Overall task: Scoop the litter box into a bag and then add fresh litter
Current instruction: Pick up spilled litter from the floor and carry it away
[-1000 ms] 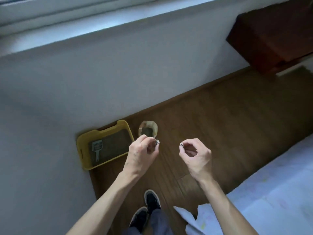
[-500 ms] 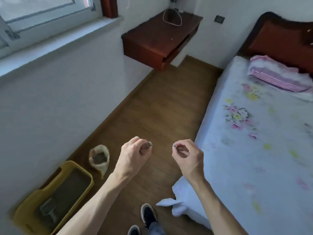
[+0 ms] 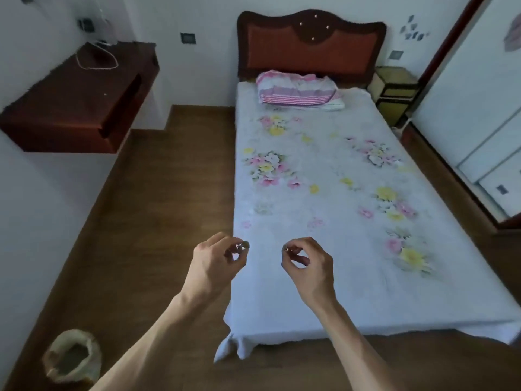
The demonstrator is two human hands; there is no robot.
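An open pale sack (image 3: 72, 355) with grey litter inside stands on the wooden floor at the bottom left. The yellow litter box and its scoop are out of view. My left hand (image 3: 214, 266) is raised over the bed's near corner, thumb and forefinger pinched on a small grey object (image 3: 244, 245). My right hand (image 3: 310, 266) is level with it, a hand's width to the right, pinching a small shiny object (image 3: 285, 249). Both hands are far above and to the right of the sack.
A bed (image 3: 324, 292) with a floral sheet and a striped pillow (image 3: 296, 90) fills the middle and right. A dark wooden wall-mounted desk (image 3: 70, 108) juts out at the left. The wooden floor (image 3: 158, 210) runs between them. A wardrobe (image 3: 479, 108) stands at the right.
The view has swung right and up, away from the wall. The yellow litter box has left the view and the sack has slid to the bottom left. Both hands keep their pinched pose.
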